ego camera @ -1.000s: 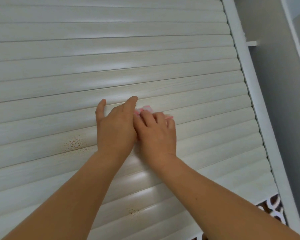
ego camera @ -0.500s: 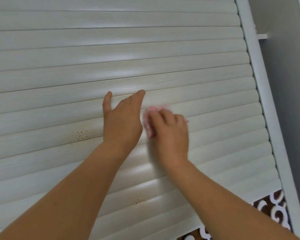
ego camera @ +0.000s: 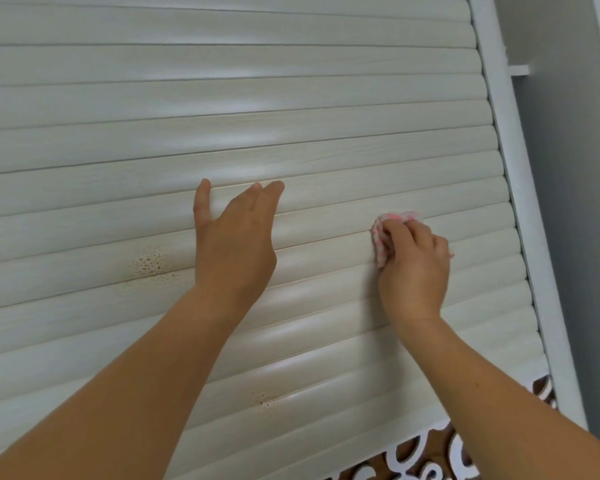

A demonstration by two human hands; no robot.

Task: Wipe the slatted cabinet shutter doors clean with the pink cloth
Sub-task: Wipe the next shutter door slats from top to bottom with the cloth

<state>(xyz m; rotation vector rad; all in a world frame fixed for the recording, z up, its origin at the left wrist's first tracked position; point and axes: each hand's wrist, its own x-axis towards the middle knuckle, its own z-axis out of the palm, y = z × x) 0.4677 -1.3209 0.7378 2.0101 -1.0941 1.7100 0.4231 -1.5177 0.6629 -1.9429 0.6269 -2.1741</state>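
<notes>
Head view: left hand [ego camera: 234,251] flat, fingers straight, pressed on pale slatted shutter [ego camera: 291,133]. Right hand [ego camera: 413,268] curled round bunched pink cloth [ego camera: 381,233], held against slat near right frame [ego camera: 520,188]. Brown speckled stains [ego camera: 151,265] left of left hand.

Your two arms enter from the near edge, both bare from forearm to fingertip, with no sleeve, cuff or glove on either. Your left hand [ego camera: 234,244] shows four fingers and a thumb with short, unpainted nails, and neither a ring nor a band at the wrist. Your right hand [ego camera: 413,268] is likewise unadorned, its knuckles and the back of the hand plain, the wrist free of any watch or bracelet, and the forearm carries one small dark mark near the elbow end.
</notes>
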